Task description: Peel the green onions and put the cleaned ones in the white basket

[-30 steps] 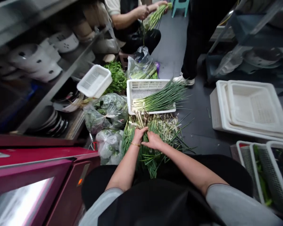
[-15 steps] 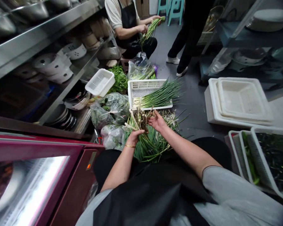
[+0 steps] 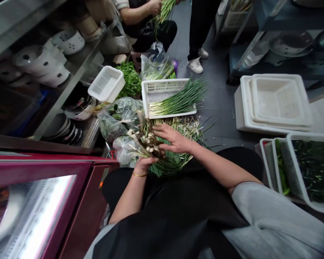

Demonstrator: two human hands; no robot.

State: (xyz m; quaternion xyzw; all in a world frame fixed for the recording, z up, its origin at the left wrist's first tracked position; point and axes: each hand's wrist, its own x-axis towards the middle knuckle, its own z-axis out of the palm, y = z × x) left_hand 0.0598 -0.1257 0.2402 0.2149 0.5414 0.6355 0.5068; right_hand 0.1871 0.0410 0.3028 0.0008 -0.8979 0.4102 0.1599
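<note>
My left hand (image 3: 146, 164) is closed round a bunch of spring onions (image 3: 147, 139), its pale bulbs and brown, dirty roots pointing up and away from me. Against the right side of that bunch lies my right hand (image 3: 175, 138), fingers stretched out and slightly apart. Below both hands a heap of loose green stalks (image 3: 175, 162) lies between my knees, partly hidden by my arms. Just beyond the hands, a white perforated basket (image 3: 164, 82) holds trimmed spring onions (image 3: 180, 98) with their white ends to the left.
Bagged greens (image 3: 121, 117) and a small white basket (image 3: 107, 84) lie at left, beside shelves of dishes. White tubs (image 3: 275, 104) and baskets of greens (image 3: 314, 169) stand at right. Ahead, a crouching co-worker (image 3: 143, 21) holds green stalks; another person's legs (image 3: 201, 32) are nearby.
My left hand has tilted the bunch leftward, bringing the bulbs and roots into view. My right hand has moved from its top edge onto its side, fingers now extended. The view has dipped.
</note>
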